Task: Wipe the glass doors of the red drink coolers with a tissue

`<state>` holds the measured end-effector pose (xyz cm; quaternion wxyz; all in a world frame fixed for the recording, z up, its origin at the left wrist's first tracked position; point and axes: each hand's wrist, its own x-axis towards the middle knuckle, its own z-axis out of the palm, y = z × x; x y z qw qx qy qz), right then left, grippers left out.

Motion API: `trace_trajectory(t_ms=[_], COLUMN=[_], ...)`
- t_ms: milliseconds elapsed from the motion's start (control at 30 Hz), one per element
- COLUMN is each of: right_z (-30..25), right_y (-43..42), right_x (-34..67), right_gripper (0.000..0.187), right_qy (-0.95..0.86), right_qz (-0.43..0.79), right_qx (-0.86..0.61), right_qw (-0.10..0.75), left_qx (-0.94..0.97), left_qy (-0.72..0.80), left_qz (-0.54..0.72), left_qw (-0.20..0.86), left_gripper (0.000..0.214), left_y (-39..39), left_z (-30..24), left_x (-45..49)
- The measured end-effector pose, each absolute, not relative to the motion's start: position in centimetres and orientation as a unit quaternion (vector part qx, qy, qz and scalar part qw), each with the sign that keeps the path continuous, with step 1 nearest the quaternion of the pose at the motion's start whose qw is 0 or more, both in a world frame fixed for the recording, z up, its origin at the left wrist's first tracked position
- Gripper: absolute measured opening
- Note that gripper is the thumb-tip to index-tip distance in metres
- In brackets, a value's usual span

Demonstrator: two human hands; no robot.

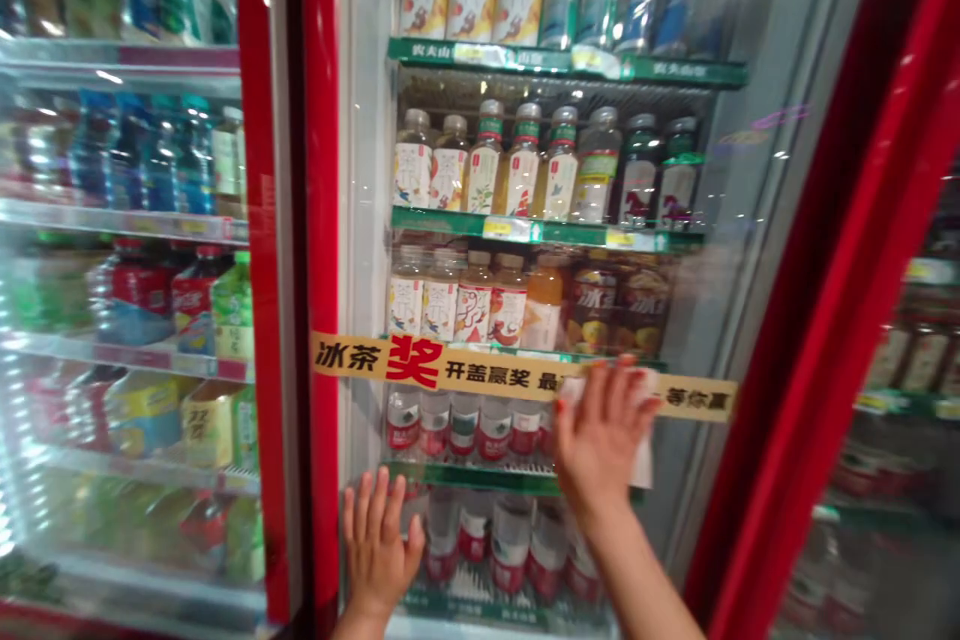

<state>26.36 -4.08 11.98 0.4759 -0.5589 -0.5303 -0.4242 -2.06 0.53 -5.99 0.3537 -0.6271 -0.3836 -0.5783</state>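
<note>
My left hand (pixel 381 542) rests flat on the glass door (pixel 367 170) of a drinks fridge, low near the left frame, its fingers stretched upward. Against the same glass, farther right, my right hand (pixel 604 445) presses a white cloth (pixel 643 460) with the fingers spread over it. I cannot tell whether it is cloth or paper. Crossing the door is a yellow sticker strip (pixel 487 375) with black and red Chinese characters. The right hand and the white cloth cover part of that strip. Bottles (pixel 521 165) stand in rows behind the glass.
Red door frames (pixel 322 220) border the glass on the left, and a slanted red frame (pixel 832 350) is on the right. Another fridge with shelves (pixel 124 220) of drinks stands at left. More bottles (pixel 892 350) appear dimly at the right edge.
</note>
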Motion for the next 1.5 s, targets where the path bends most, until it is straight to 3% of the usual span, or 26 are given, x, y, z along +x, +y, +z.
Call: trace_trajectory(t_ms=[167,233,333,433,533,700,933,1033,1167,1267,1500], right_z=[7.2,7.1,9.6,12.8,13.9,13.5,16.7,15.2,11.6,11.7,18.1], right_y=[-4.5,-5.5,-6.3,-5.7,-4.5,-4.4,-5.4,-4.5,-4.5,-5.5,-5.4], right_x=[20.7,24.5,32.4,34.6,28.9,22.3,34.7,30.6,23.1,25.0,32.5], right_gripper=[0.06,0.064,0.081,0.08,0.081,0.079,0.076,0.077,0.074,0.072,0.078], right_qy=[-0.671,-0.64,-0.528,-0.434,-0.487,-0.68,-0.426,-0.475,-0.639,-0.674,-0.47], right_qz=[-0.51,-0.513,-0.462,-0.401,-0.411,-0.488,-0.419,-0.439,-0.493,-0.497,-0.441], right_qx=[-0.432,-0.461,-0.554,-0.606,-0.578,-0.409,-0.616,-0.588,-0.451,-0.415,-0.564], right_qw=[0.322,0.339,0.448,0.532,0.51,0.363,0.513,0.486,0.381,0.356,0.516], left_qx=[-0.63,-0.63,-0.63,-0.626,-0.623,-0.627,-0.619,-0.618,-0.584,-0.576,-0.657], left_qy=[-0.371,-0.373,-0.375,-0.373,-0.372,-0.37,-0.379,-0.386,-0.415,-0.399,-0.296], left_qz=[-0.569,-0.571,-0.57,-0.574,-0.578,-0.567,-0.58,-0.592,-0.634,-0.648,-0.582], left_qw=[0.375,0.373,0.37,0.374,0.374,0.385,0.369,0.345,0.291,0.298,0.377], left_gripper=[0.086,0.087,0.089,0.087,0.086,0.087,0.087,0.086,0.072,0.067,0.072], left_y=[0.9,1.0,1.1,1.2,1.2,1.0,1.4,0.6,-1.8,-3.7,-3.2], left_z=[-6.0,-6.0,-6.3,-6.3,-6.1,-5.8,-6.7,-6.2,-2.2,3.9,19.1], left_x=[-2.4,-2.4,-2.3,-2.2,-2.2,-2.2,-2.0,-1.4,0.2,1.4,4.8])
